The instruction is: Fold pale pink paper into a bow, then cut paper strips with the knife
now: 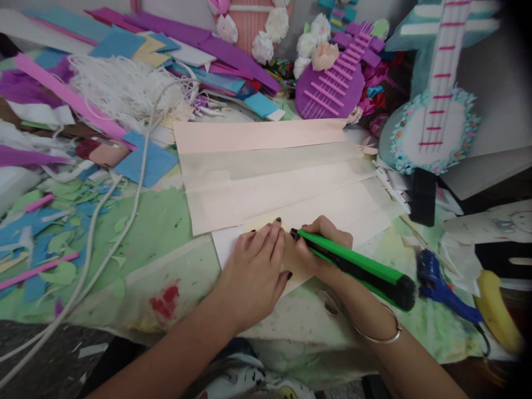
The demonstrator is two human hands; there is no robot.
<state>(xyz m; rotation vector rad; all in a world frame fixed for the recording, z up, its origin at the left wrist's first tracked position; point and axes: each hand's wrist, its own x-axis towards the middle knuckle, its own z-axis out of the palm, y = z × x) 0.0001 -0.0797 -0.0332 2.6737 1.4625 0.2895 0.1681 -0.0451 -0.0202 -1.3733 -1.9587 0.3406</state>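
My left hand [257,266] lies flat with fingers stretched over a small yellowish sheet [296,269] and the white paper [223,246] beneath it. In my right hand [322,249] is a green and black utility knife [357,257], gripped near its front end like a pen. Its dark tip is close to the left fingertips, above the yellowish sheet. I cannot make out the blade or whether it touches the paper. Beyond both hands, long pale sheets [266,188] overlap, with a peach strip [261,136] along their far edge.
A blue glue gun [446,288], a banana [496,310] and a black phone [423,197] lie at right. Paper guitars, one purple [330,83] and one teal [432,122], stand behind. At left are a white cable [139,194], tangled string [124,88] and paper scraps [62,244].
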